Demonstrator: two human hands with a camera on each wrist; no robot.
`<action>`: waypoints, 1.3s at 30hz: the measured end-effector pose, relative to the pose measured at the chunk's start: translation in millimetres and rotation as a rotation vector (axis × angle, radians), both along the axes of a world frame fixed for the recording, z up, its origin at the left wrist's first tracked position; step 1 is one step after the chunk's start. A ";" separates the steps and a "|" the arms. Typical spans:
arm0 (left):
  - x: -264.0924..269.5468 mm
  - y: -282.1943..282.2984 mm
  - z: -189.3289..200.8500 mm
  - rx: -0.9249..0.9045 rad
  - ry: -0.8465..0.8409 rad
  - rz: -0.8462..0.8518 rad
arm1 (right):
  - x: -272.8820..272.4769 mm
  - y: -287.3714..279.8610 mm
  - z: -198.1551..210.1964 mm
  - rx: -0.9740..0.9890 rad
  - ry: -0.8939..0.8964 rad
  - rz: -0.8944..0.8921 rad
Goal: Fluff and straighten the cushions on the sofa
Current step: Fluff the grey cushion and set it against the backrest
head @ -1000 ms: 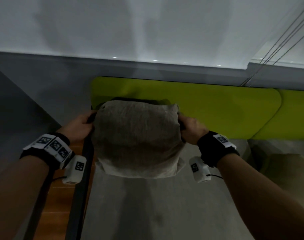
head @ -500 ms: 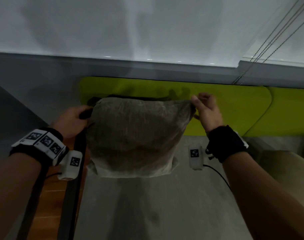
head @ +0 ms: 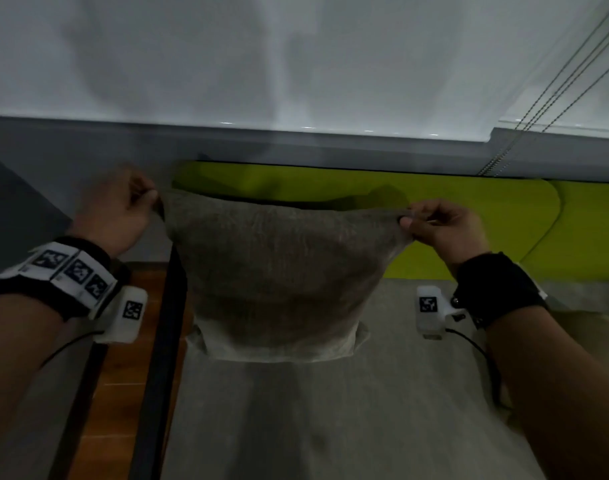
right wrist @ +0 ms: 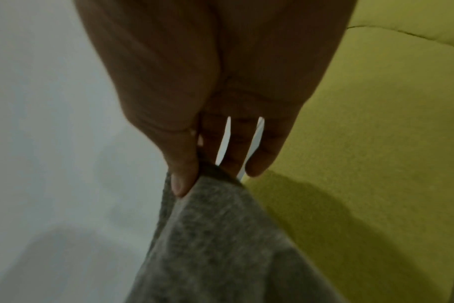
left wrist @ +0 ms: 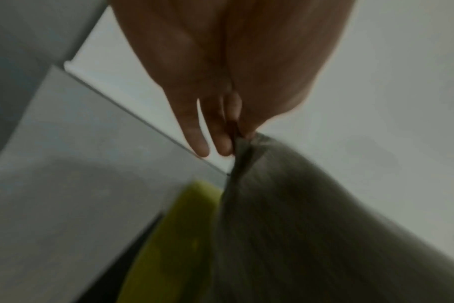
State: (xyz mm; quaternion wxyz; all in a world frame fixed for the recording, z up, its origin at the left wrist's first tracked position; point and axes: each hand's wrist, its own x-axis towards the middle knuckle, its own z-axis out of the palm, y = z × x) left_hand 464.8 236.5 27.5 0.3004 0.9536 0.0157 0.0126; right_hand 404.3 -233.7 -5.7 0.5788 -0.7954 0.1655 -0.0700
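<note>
A grey-brown cushion [head: 278,271] stands upright at the left end of the sofa, its lower edge on the grey seat [head: 330,410] and its back toward the green backrest [head: 469,220]. My left hand [head: 147,199] pinches its top left corner between thumb and fingers. My right hand [head: 412,220] pinches the top right corner, so the top edge is stretched wide. The left wrist view shows the left hand [left wrist: 237,137] nipping the cushion [left wrist: 324,235] corner. In the right wrist view the thumb and fingers of the right hand [right wrist: 197,174] hold the cushion [right wrist: 220,235] fabric.
A black sofa frame bar [head: 164,341] runs down the left side, with wooden floor [head: 123,393] beyond it. A grey wall and a white blind [head: 296,64] rise behind the sofa, with blind cords [head: 555,81] at the right. Another grey cushion [head: 590,327] lies at the far right.
My hands left the cushion's sides and went up to its top corners, first the right, then the left. The cushion's top edge is now pulled out wide.
</note>
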 end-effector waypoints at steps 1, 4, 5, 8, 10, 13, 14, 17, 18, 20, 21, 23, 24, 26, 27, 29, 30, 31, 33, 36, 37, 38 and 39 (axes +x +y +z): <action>3.7 5.6 3.5 0.022 -0.026 0.022 | 2.1 0.3 1.9 0.033 -0.041 -0.066; 5.6 7.9 5.0 0.007 -0.097 0.045 | 9.8 11.1 0.3 0.121 -0.132 -0.172; 5.0 4.8 2.4 -0.023 -0.109 0.064 | 10.2 16.7 -1.5 0.156 -0.144 -0.208; -2.6 -3.9 -9.6 -0.144 -0.165 0.143 | 1.4 28.6 -7.6 0.365 -0.160 -0.303; -7.0 -0.8 -24.3 -0.269 -0.164 0.228 | -6.6 27.6 -13.1 0.485 -0.102 -0.261; -10.8 4.8 -48.5 -0.700 0.005 0.365 | -15.8 23.0 -22.5 0.547 0.046 -0.188; -11.8 6.5 -57.2 -0.786 0.071 0.366 | -18.0 22.7 -24.5 0.561 0.067 -0.191; -18.7 1.1 -72.9 -0.737 0.154 0.220 | -23.4 27.8 -28.2 0.509 0.103 -0.112; -20.2 -1.0 -76.4 -0.707 0.154 0.193 | -24.6 31.5 -29.3 0.446 0.117 -0.059; -21.1 -3.9 -79.6 -0.735 0.139 0.192 | -24.3 37.8 -30.9 0.334 0.113 -0.013; -19.5 -4.2 -81.4 -0.761 0.137 0.210 | -22.4 39.2 -30.5 0.310 0.097 -0.035; -15.9 -6.0 -80.3 -0.850 0.138 0.281 | -17.2 37.0 -30.4 0.270 0.063 -0.113; -13.1 -5.2 -80.6 -0.889 0.123 0.318 | -14.2 34.3 -31.7 0.234 0.056 -0.152; -5.6 1.8 -87.0 -0.843 0.087 0.368 | -9.5 27.2 -37.0 0.194 0.047 -0.237; -3.1 4.6 -89.8 -0.789 0.068 0.389 | -8.5 24.5 -39.2 0.189 0.026 -0.306; -7.0 6.4 -92.5 -0.669 -0.001 0.459 | -13.7 25.0 -36.5 0.126 -0.086 -0.438; -15.2 3.0 -89.5 -0.595 -0.081 0.479 | -21.0 29.6 -31.7 0.055 -0.175 -0.473; -26.9 -5.4 -85.2 -0.539 -0.175 0.477 | -32.2 40.0 -24.9 -0.044 -0.280 -0.462; -61.2 -31.1 -73.2 -0.406 -0.394 0.344 | -63.2 79.7 -15.3 -0.297 -0.510 -0.253; -109.5 -76.1 -80.9 -0.125 -0.541 -0.231 | -100.9 149.0 -34.8 -0.682 -0.647 0.368; -115.0 -89.7 -85.1 -0.037 -0.481 -0.338 | -104.0 164.6 -48.2 -0.801 -0.578 0.506; -111.8 -95.6 -94.8 0.071 -0.415 -0.387 | -101.3 174.9 -60.5 -0.899 -0.485 0.571; -105.7 -100.9 -101.8 0.187 -0.352 -0.402 | -92.7 179.0 -70.6 -0.962 -0.400 0.576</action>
